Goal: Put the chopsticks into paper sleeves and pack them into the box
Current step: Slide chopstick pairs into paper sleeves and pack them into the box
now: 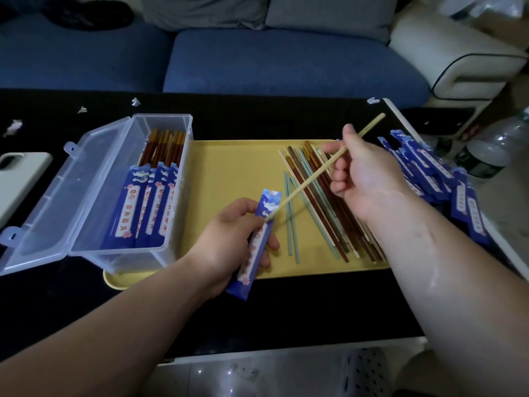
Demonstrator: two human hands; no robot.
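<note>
Fingers on both hands are busy, so left to right. A phone (pixel 20 179) lies at the far left of the black bench (pixel 257 116). Next is the clear box (pixel 160 118), lid flipped open, with sleeved chopsticks (pixel 148 202) lined up inside; it sits on the left end of the yellow tray (pixel 229 167). My left hand (pixel 229 239) is wrapped round a blue sleeve (pixel 267 204). My right hand (pixel 366 181) pinches a pale chopstick (pixel 309 183), and its tip touches the sleeve near the top; can't tell if it's in. Loose chopsticks (pixel 317 213) are piled on the tray under my right hand. Spare sleeves (pixel 438 173) are heaped just past the tray, and a bottle (pixel 492 150) stands beyond them.
</note>
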